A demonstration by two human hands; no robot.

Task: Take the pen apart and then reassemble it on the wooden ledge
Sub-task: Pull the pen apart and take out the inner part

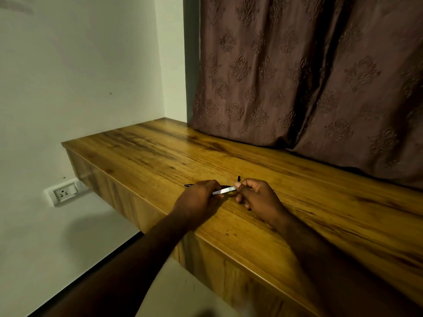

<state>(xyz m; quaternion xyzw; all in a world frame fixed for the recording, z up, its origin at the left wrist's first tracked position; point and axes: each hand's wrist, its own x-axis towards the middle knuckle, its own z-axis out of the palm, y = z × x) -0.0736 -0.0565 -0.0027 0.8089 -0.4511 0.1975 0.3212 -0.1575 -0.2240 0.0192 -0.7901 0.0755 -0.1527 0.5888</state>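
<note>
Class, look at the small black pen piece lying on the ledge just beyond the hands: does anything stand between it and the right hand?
Nothing visible does. The small black piece lies alone on the wooden ledge, just beyond the right hand. That hand and the left hand are busy holding the silver pen barrel between them.

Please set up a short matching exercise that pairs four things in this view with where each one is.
Things:
1. pen barrel
2. small black pen part
3. curtain
4. wall socket

Places:
A. on the white wall, left of and below the wooden ledge
B. hanging at the back of the ledge, its hem resting on the wood
C. held between the left hand and the right hand
D. lying loose on the ledge just beyond the hands

Pairs: 1-C, 2-D, 3-B, 4-A
</note>
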